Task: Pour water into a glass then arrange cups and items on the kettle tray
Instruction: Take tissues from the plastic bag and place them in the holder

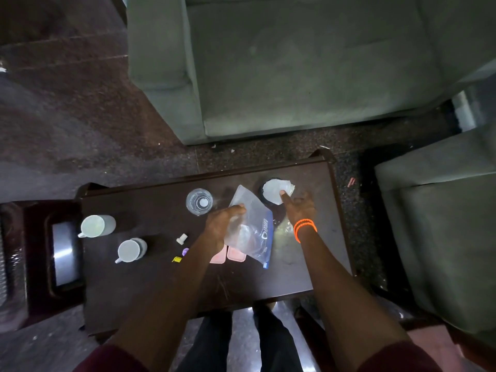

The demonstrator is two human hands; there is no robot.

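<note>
On the dark wooden table (150, 285), my left hand (222, 224) grips a clear zip bag (252, 226) with a blue seal, lifted over two pink packets (228, 255). My right hand (298, 204), with orange bands at the wrist, pinches a crumpled white paper or plastic piece (273, 190) lying over a dark round object (264, 196). A clear glass (199, 202) with water stands just left of the bag. Two white mugs, a taller one (96, 226) and a shorter one (132, 250), stand at the table's left. A dark tray (65, 253) with a shiny middle sits beside them.
A small white cap (182, 238), a purple bit (185, 251) and a yellow sachet (176, 259) lie between the mugs and my left forearm. A grey-green sofa (295, 65) stands beyond the table, and an armchair (440, 232) stands to the right. My legs show below the table's near edge.
</note>
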